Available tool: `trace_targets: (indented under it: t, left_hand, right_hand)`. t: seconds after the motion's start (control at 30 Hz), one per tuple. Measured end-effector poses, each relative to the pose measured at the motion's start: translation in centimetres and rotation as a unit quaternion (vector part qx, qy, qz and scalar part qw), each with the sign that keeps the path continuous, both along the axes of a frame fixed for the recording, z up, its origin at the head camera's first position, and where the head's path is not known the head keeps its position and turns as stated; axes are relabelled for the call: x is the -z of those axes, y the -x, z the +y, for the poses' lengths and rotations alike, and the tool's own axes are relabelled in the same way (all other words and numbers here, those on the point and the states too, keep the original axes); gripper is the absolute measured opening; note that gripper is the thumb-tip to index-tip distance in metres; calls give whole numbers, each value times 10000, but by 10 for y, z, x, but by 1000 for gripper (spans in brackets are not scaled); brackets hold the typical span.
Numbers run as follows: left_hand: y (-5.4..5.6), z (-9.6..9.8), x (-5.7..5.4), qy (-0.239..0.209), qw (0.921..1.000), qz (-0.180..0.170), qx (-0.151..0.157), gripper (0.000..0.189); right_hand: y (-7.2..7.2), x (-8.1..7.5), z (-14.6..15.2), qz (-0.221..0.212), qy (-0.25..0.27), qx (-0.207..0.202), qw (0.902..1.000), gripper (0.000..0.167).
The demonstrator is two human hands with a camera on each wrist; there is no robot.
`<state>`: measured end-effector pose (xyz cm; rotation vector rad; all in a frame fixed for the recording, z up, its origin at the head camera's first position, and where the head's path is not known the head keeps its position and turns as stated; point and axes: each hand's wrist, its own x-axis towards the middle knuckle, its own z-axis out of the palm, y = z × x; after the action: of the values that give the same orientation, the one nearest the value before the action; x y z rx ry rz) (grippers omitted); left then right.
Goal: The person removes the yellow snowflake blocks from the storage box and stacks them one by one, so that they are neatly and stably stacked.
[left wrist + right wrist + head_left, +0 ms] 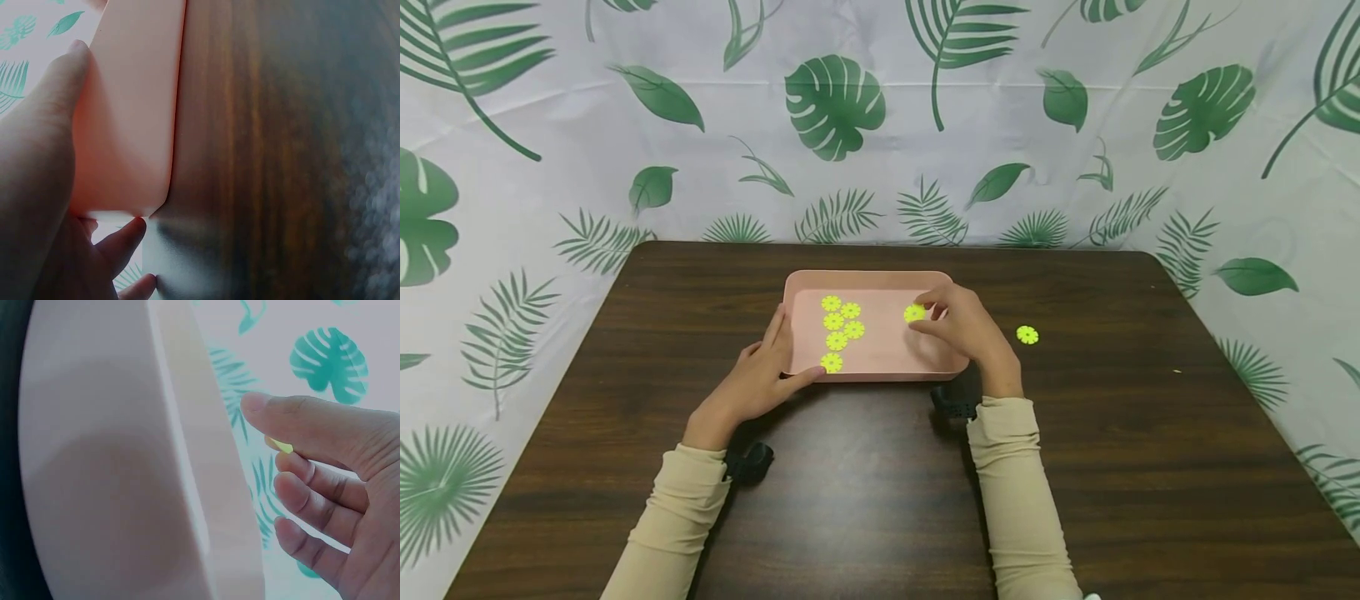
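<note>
In the head view a shallow pink tray (880, 292) lies on the table. Several yellow notched, flower-shaped discs (833, 321) are grouped in its left half. My left hand (756, 379) steadies the tray's near left corner. Its thumb lies along the near rim and its other fingers touch the left end, fairly straight. Over the tray's right half, my right hand (958, 325) pinches another yellow disc (913, 313) between thumb and fingers. In the right wrist view only a sliver of that disc (281, 445) shows below the thumb; the fingers hide the remainder.
One more yellow disc (1027, 335) lies on the dark wooden table (880, 492), right of the tray. A tiny pale speck (1177, 372) is farther right. Behind the table hangs a white cloth (880, 192) printed with green leaves.
</note>
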<state>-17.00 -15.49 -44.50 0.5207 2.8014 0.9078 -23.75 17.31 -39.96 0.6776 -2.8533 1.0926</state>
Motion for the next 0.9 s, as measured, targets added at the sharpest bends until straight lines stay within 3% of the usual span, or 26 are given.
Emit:
trace_targets:
  t: [0.43,0.9]
  left_hand:
    - [-2,1,2,-31,10000,10,12,104]
    - [-1,0,1,10,10000,-11,33,104]
  right_hand:
    - [-3,-1,28,104,103,364,9992,34]
    - [-7,1,78,116,326,1282,9911,36]
